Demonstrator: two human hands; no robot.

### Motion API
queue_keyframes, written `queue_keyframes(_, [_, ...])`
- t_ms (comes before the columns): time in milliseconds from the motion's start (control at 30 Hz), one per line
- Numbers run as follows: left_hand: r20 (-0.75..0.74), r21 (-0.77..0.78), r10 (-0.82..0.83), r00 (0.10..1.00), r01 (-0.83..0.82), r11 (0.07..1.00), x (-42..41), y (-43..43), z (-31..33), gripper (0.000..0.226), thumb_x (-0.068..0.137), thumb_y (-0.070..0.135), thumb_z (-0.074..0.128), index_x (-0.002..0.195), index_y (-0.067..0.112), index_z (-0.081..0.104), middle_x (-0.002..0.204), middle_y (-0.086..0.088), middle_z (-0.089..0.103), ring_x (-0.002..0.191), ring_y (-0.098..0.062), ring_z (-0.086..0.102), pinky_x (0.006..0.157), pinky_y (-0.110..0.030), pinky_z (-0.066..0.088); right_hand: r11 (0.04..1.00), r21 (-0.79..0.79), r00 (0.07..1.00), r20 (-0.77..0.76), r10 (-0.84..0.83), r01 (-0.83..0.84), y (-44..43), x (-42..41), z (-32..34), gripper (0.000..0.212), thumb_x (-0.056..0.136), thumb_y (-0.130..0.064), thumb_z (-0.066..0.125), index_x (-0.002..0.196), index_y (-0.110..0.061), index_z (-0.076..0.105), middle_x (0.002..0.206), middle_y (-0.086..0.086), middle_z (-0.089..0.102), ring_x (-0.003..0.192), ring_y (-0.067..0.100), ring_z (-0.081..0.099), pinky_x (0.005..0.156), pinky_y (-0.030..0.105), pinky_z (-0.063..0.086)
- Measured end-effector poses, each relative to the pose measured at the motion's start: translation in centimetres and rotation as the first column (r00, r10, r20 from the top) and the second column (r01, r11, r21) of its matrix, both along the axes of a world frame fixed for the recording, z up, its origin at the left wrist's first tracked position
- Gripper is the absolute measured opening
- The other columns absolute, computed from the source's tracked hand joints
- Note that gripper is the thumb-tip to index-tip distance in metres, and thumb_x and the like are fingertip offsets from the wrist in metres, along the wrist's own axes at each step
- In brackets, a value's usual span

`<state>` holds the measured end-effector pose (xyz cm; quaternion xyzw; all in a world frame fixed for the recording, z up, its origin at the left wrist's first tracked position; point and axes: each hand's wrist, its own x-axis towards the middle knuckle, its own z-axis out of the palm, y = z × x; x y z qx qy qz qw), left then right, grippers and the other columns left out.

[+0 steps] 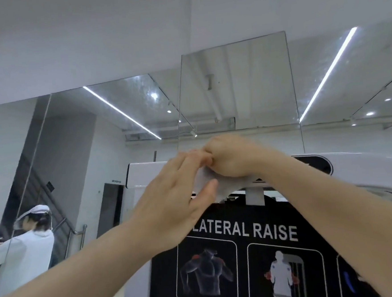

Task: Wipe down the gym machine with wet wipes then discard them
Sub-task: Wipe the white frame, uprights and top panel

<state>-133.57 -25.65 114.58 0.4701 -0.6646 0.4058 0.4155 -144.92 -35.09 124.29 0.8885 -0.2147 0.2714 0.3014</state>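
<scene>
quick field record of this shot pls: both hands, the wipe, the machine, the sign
white wet wipe: bunched, held at the top edge of the white gym machine
right hand: curled round the wipe
left hand: fingers nearly straight, thumb touching the wipe
black instruction placard: reads LATERAL RAISE, below the hands
wall mirror: behind the machine

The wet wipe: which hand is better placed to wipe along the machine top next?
Probably right: the right hand grips the wet wipe against the white top of the machine, while the left hand only touches it with straight fingers.
</scene>
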Motion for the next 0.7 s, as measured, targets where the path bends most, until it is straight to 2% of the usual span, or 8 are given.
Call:
queue_keyframes(100, [0.116,0.064,0.17,0.979,-0.178,0.982,1.8,0.4,0.0,0.048,0.094,0.054,0.027,0.141,0.045,0.027,0.141,0.026,0.039,0.13,0.009,0.031,0.108,-0.014,0.024,0.978,0.197,0.989,-0.143,-0.045,0.073,0.8,-0.7,0.6,0.034,0.104,-0.03,0.037,0.111,-0.011,0.064,0.111,0.006,0.066,0.1,0.024,0.06,0.085,0.034,0.046])
queue_keyframes(200, [0.204,0.109,0.362,0.909,-0.389,0.915,5.2,1.3,-0.7,0.064,0.092,0.059,0.012,0.153,0.04,0.014,0.158,0.022,0.012,0.145,0.005,0.004,0.116,-0.017,0.0,0.973,0.112,0.958,-0.231,-0.17,0.2,1.9,0.9,1.0,0.05,0.104,-0.048,0.03,0.13,-0.012,0.055,0.132,0.006,0.056,0.118,0.025,0.053,0.095,0.034,0.039])
queue_keyframes(300, [0.067,0.137,0.391,0.918,-0.397,0.908,7.6,1.8,-1.1,0.069,0.09,0.056,0.015,0.152,0.029,0.024,0.159,0.016,0.016,0.145,0.003,0.009,0.11,-0.006,-0.003,0.996,-0.069,0.964,-0.253,-0.076,0.06,2.9,4.9,0.1,0.037,0.105,-0.037,0.032,0.118,-0.011,0.055,0.101,0.004,0.06,0.085,0.021,0.052,0.065,0.027,0.037])
queue_keyframes(367, [-0.076,0.14,0.395,0.916,-0.382,0.913,8.6,1.7,-1.3,0.055,0.096,0.043,0.033,0.147,0.022,0.03,0.156,0.011,0.023,0.142,-0.003,0.02,0.109,-0.006,0.006,0.986,-0.166,0.976,-0.216,-0.001,-0.035,3.1,8.5,-0.7,0.029,0.104,-0.023,0.034,0.123,-0.011,0.052,0.077,0.0,0.044,0.068,0.016,0.045,0.051,0.026,0.029])
queue_keyframes(433, [-0.207,0.137,0.399,0.893,-0.377,0.916,9.5,1.2,-1.6,0.049,0.099,0.03,0.042,0.144,0.019,0.029,0.151,0.007,0.025,0.135,-0.006,0.025,0.104,-0.01,0.015,0.991,-0.129,0.983,-0.18,0.021,-0.045,3.4,11.5,-0.8,0.035,0.105,-0.029,0.031,0.13,-0.015,0.051,0.087,0.003,0.053,0.081,0.02,0.055,0.059,0.028,0.036])
queue_keyframes(533, [-0.37,0.131,0.375,0.85,-0.351,0.927,10.3,0.7,-2.4,0.049,0.098,0.033,0.042,0.143,0.02,0.028,0.143,0.005,0.034,0.126,-0.006,0.028,0.097,-0.014,0.019,0.987,0.163,0.986,-0.161,0.036,-0.009,3.8,13.5,0.1,0.053,0.103,-0.051,0.028,0.133,-0.015,0.053,0.132,0.008,0.057,0.122,0.029,0.052,0.09,0.038,0.039])
queue_keyframes(600, [-0.379,0.082,0.353,0.855,-0.349,0.934,9.7,0.3,-3.0,0.055,0.092,0.044,0.036,0.143,0.021,0.033,0.144,0.005,0.036,0.131,-0.01,0.03,0.101,-0.017,0.021,0.964,0.265,0.98,-0.194,0.042,0.012,3.5,12.2,0.3,0.057,0.101,-0.056,0.031,0.13,-0.014,0.055,0.133,0.008,0.056,0.121,0.029,0.052,0.096,0.038,0.038])
queue_keyframes(700, [-0.38,0.148,0.331,0.864,-0.296,0.944,7.5,-0.3,-2.7,0.058,0.098,0.05,0.033,0.15,0.027,0.022,0.158,0.003,0.018,0.146,-0.014,0.014,0.115,-0.026,0.016,0.985,0.131,0.945,-0.32,-0.067,0.114,2.6,5.8,0.5,0.054,0.101,-0.057,0.032,0.133,-0.019,0.053,0.127,0.005,0.058,0.111,0.024,0.054,0.088,0.033,0.036])
